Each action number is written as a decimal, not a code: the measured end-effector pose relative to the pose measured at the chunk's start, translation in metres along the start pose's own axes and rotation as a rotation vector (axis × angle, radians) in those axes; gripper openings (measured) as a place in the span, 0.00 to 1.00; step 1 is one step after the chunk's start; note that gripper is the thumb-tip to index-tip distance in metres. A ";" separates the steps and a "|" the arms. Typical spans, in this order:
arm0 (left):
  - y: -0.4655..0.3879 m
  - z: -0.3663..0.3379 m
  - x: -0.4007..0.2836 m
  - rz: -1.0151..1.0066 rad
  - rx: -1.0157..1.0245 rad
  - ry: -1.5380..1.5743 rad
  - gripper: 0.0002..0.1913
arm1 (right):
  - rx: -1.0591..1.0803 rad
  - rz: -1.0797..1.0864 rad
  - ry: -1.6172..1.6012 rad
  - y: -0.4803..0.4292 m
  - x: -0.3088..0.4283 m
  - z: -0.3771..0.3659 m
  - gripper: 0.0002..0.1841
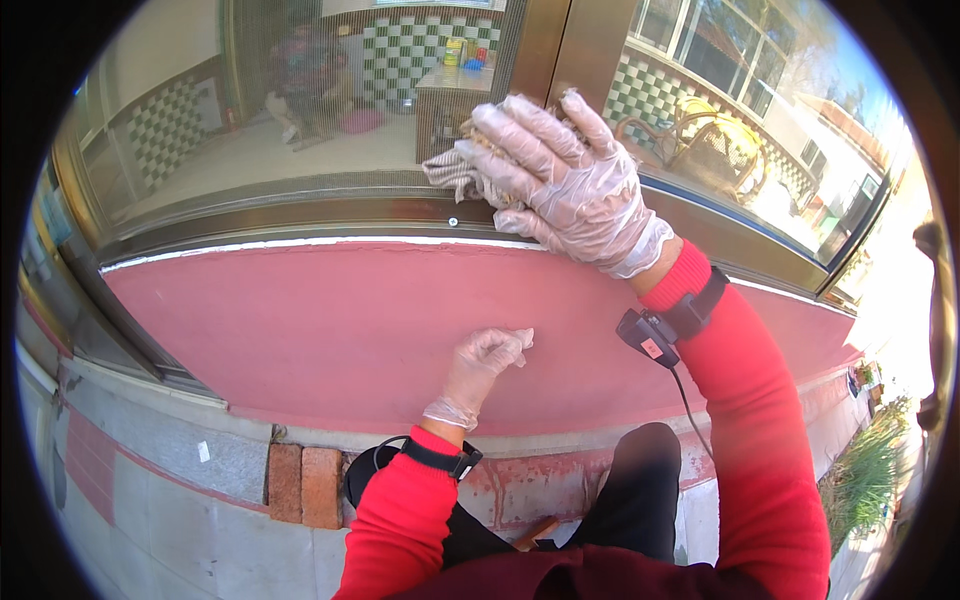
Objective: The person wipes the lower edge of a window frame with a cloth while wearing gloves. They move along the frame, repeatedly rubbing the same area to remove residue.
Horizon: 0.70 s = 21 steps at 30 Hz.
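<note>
My right hand (581,187), in a clear plastic glove, presses a striped cloth (461,174) against the metal window frame (536,67), its fingers spread over the cloth. The window's screened pane (300,157) lies to the left of the hand, and a glass pane (720,165) that mirrors a yard lies to its right. My left hand (487,360), gloved too, hangs in front of the pink wall (337,315) below the window. Its fingers are curled; whether anything is in them cannot be told.
Two bricks (304,486) stand on the ledge at lower left. A metal bar (937,322) runs along the far right edge, near green plants (874,450). A cable (691,412) hangs from the device on my right wrist. A table (454,82) shows in the left pane.
</note>
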<state>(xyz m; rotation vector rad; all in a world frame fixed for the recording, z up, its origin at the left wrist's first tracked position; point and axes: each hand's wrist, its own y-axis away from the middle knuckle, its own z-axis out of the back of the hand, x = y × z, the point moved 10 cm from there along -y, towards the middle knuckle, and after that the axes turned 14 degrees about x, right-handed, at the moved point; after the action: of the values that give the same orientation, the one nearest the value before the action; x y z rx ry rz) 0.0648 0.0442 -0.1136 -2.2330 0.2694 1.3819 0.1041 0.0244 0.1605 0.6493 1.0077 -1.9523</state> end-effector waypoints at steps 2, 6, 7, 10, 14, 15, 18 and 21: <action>0.001 0.001 0.000 0.005 -0.005 -0.015 0.07 | 0.084 0.080 0.017 0.014 0.015 -0.018 0.38; 0.002 0.001 -0.004 0.011 -0.008 -0.091 0.07 | 0.080 0.135 0.116 0.058 0.005 -0.030 0.26; 0.003 0.001 -0.005 0.015 -0.008 -0.099 0.07 | 0.038 0.112 0.138 0.073 -0.004 -0.026 0.27; 0.003 0.001 -0.004 0.040 -0.015 -0.106 0.08 | 0.064 0.011 0.160 0.115 -0.029 -0.030 0.28; 0.003 0.001 -0.002 0.043 -0.028 -0.100 0.08 | 0.002 -0.100 0.031 0.152 -0.047 -0.024 0.32; 0.003 0.001 -0.001 0.046 -0.028 -0.095 0.08 | -0.064 -0.092 0.041 0.155 -0.044 -0.018 0.32; 0.002 0.001 -0.002 0.029 -0.027 -0.084 0.08 | -0.027 -0.077 0.002 0.136 -0.035 -0.022 0.31; 0.001 0.002 -0.002 0.038 -0.035 -0.052 0.08 | -0.044 -0.022 0.022 0.098 -0.012 -0.021 0.30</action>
<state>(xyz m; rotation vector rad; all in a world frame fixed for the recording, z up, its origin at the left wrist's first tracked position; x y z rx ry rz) 0.0621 0.0440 -0.1122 -2.2269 0.2726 1.4728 0.1946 0.0144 0.1175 0.6390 1.0730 -1.9398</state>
